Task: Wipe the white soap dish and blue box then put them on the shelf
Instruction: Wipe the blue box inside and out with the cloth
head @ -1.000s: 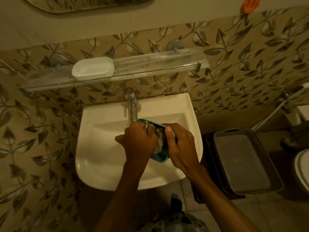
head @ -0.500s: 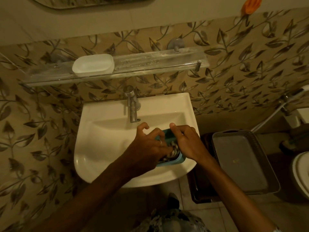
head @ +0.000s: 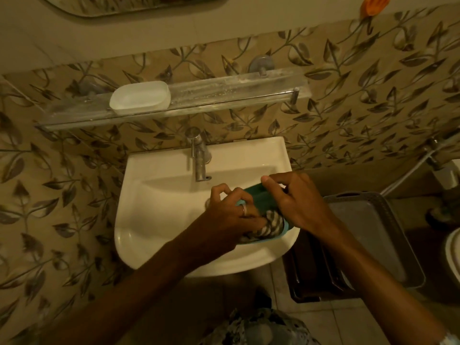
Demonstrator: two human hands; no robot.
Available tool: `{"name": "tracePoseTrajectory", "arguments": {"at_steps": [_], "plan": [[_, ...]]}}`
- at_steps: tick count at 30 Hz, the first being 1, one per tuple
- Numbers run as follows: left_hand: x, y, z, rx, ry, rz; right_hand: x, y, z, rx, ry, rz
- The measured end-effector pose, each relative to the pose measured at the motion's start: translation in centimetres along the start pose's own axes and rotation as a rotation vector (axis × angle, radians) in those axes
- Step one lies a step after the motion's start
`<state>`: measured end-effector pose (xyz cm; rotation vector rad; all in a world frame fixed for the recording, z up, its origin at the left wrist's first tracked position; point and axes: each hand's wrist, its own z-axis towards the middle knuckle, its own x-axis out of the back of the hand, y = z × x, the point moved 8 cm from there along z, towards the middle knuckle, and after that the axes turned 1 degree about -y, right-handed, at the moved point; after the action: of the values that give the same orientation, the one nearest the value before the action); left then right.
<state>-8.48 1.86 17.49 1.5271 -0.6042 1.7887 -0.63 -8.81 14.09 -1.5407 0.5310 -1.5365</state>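
The white soap dish (head: 140, 97) stands on the left half of the glass shelf (head: 224, 95) above the sink. Over the right side of the white basin (head: 159, 210), my right hand (head: 296, 202) grips the far rim of the blue box (head: 256, 195), which is tilted. My left hand (head: 231, 212) presses a grey-and-white striped cloth (head: 270, 226) into the box. Both hands hide most of the box.
A metal tap (head: 199, 158) rises at the back of the basin. To the right, a grey basket-weave bin with a lid (head: 373, 235) stands on the floor. A toilet edge (head: 454, 257) and spray hose (head: 410, 170) are at far right. An orange item (head: 373, 5) hangs on the wall.
Both hands and the blue box have shifted from under the tap toward the basin's right front. The striped cloth now shows more inside the box.
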Motion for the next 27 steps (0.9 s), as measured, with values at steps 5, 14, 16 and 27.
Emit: {"name": "tracePoseTrajectory", "arguments": {"at_steps": [5,14,16,27], "plan": [[0.0,-3.1,-1.9,0.005,-0.097,0.208,1.1,-1.2,0.1,0.037,-0.037,-0.028],[-1.5,-1.8,0.0,0.762,0.33,-0.58,-0.2,-2.7,1.1,0.079,0.002,-0.072],[-1.8,-2.5,0.0,0.819,0.4,-0.744,0.2,-2.6,1.2,0.081,0.069,-0.05],[-3.1,-3.2,-3.5,-0.112,-0.075,0.176,-5.6,1.6,2.7,-0.275,-0.528,-0.169]]}}
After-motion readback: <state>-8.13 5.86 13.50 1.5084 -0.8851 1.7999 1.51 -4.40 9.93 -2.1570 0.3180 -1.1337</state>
